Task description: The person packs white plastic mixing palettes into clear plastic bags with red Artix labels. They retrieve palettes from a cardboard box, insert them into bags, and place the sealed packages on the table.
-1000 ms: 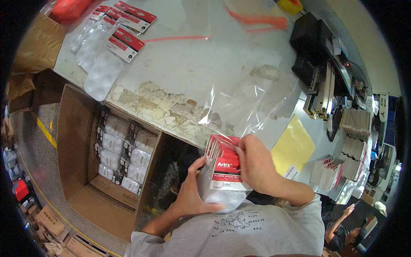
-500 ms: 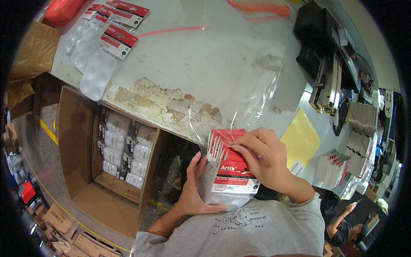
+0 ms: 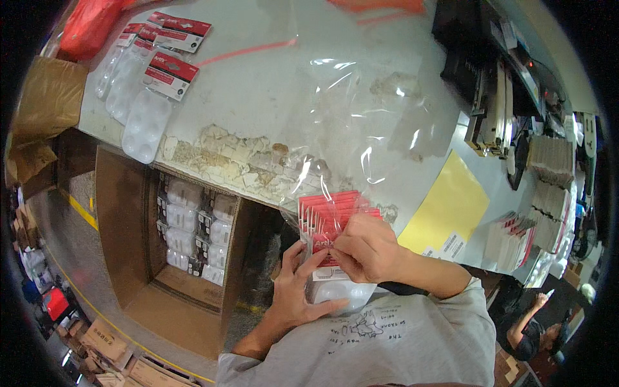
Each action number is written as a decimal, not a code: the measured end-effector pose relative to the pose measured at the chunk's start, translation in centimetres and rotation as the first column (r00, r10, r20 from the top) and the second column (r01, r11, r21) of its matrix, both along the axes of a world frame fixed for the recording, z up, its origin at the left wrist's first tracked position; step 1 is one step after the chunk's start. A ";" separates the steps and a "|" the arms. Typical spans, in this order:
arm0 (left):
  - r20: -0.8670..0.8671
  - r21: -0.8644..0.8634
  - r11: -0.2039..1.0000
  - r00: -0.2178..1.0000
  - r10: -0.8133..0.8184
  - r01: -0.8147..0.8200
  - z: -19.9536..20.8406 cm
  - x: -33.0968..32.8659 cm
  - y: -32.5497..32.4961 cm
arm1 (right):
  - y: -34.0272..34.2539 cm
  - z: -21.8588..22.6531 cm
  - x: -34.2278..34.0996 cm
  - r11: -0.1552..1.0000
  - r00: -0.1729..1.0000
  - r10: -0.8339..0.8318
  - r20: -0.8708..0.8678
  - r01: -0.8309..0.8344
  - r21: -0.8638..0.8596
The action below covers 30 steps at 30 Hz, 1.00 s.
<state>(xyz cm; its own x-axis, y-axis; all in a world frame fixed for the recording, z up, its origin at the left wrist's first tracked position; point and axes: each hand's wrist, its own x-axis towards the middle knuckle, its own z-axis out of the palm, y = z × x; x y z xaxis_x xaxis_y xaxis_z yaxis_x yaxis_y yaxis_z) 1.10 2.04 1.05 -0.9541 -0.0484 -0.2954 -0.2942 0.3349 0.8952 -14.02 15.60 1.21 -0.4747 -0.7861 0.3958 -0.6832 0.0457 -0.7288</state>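
We observe both hands at work on one stack of carded palettes (image 3: 345, 295), held upright at the near edge of the bench (image 3: 245, 90), in front of the grey shirt (image 3: 348, 358). The left hand (image 3: 293, 293) grips the stack from its left side, fingers bent at the header cards, thumb low across the white wells. The right hand (image 3: 367, 248) is closed on the front of the stack at the red header — whether card or film lies between its fingertips, we cannot tell.

A clear bag (image 3: 367, 158) spreads from the stack's upper end over the bench; how far it wraps the stack is unclear. To its right, near the same edge, we note a yellow sheet (image 3: 445, 206). Loose palettes (image 3: 145, 126) lie toward the left corner, the nearest reaching the near edge. Below that edge stands an open cardboard box (image 3: 126, 226) with white packs (image 3: 182, 242) in rows. Bundled cards (image 3: 509, 242) stand at the bench's right side.
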 end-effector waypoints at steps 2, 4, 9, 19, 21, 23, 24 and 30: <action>0.019 0.053 0.998 0.999 0.034 -0.035 -0.1 0.0 0.1 | 0.0 0.3 0.1 1.000 1.000 -0.003 0.017 0.003 0.015; 0.057 0.080 0.995 0.997 0.050 -0.054 -0.3 0.1 0.3 | -0.3 0.3 0.1 0.998 0.996 -0.030 0.079 0.025 0.064; 0.119 0.068 0.997 0.992 0.036 -0.045 -0.6 0.9 0.4 | -0.8 -0.5 0.3 0.998 0.996 -0.064 0.061 0.062 0.028; -0.013 0.149 0.980 0.990 0.137 -0.134 -3.1 1.2 0.1 | 2.4 1.1 -1.5 0.996 0.808 0.079 -0.584 -0.038 0.082; -0.029 0.111 0.983 0.988 0.151 -0.147 -3.0 1.2 0.2 | 3.2 0.0 -3.1 0.972 0.824 -0.069 -0.562 0.182 0.148; 0.004 0.133 0.977 0.986 0.168 -0.167 -2.7 1.1 0.4 | 3.7 -1.6 -4.1 0.916 0.875 -0.229 -0.425 0.342 0.209; 0.076 0.209 0.956 0.978 0.195 -0.207 -2.5 1.1 0.5 | 4.0 -2.4 -4.4 0.888 0.897 -0.277 -0.345 0.376 0.265; 0.088 0.278 0.914 0.956 0.281 -0.295 -2.2 1.4 1.6 | 6.5 -3.1 -1.9 0.899 0.901 -0.395 -0.181 0.419 0.125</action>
